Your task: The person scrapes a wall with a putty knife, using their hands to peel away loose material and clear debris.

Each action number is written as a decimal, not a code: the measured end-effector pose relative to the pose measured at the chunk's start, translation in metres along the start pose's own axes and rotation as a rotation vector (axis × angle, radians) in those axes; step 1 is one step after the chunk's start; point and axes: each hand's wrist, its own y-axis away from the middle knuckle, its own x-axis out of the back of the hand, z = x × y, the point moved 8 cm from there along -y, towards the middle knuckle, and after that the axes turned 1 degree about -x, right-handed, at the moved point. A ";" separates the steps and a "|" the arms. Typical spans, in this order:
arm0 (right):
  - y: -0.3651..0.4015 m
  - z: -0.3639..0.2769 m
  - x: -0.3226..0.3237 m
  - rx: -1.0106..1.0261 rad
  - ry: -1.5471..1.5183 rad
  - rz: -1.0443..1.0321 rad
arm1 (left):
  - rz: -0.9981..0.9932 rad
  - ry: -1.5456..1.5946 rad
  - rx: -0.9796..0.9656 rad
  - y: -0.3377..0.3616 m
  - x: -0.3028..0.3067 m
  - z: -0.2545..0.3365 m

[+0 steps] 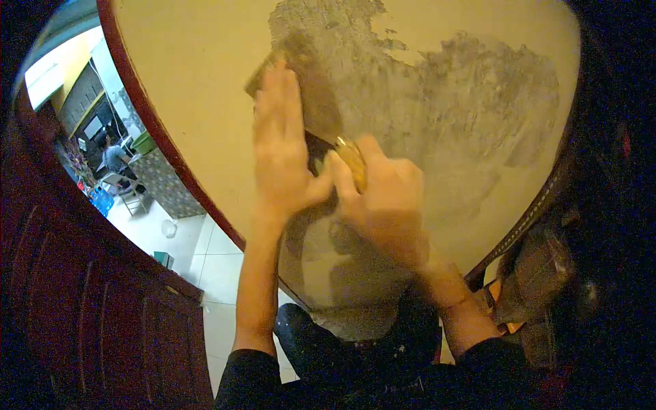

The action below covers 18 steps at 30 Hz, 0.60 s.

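Observation:
My right hand [391, 198] is closed round the yellow handle [352, 162] of a scraper. Its wide, flat blade [318, 99] lies against the wall and is smeared by motion. My left hand [281, 150] is flat, its fingers stretched out over the blade's left part and its thumb pointing toward the handle. Beneath and beside the tool, the cream wall [198, 89] carries a rough grey patch [437, 102] that spreads up and to the right.
A dark red trim [157, 130] edges the wall on the left, beside a doorway and a dark panelled door [102, 314]. Through the doorway a person [115, 157] sits near a folding chair [130, 191]. Dark, indistinct things [536, 287] stand at the lower right.

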 end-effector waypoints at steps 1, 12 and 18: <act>-0.006 -0.002 -0.003 0.006 -0.028 -0.005 | -0.001 0.005 0.005 -0.003 0.003 0.001; 0.010 -0.009 0.023 -0.006 -0.015 -0.009 | -0.020 0.130 0.036 0.004 0.002 0.010; 0.012 -0.018 0.030 -0.014 -0.109 -0.022 | -0.013 0.134 0.062 0.014 -0.001 0.013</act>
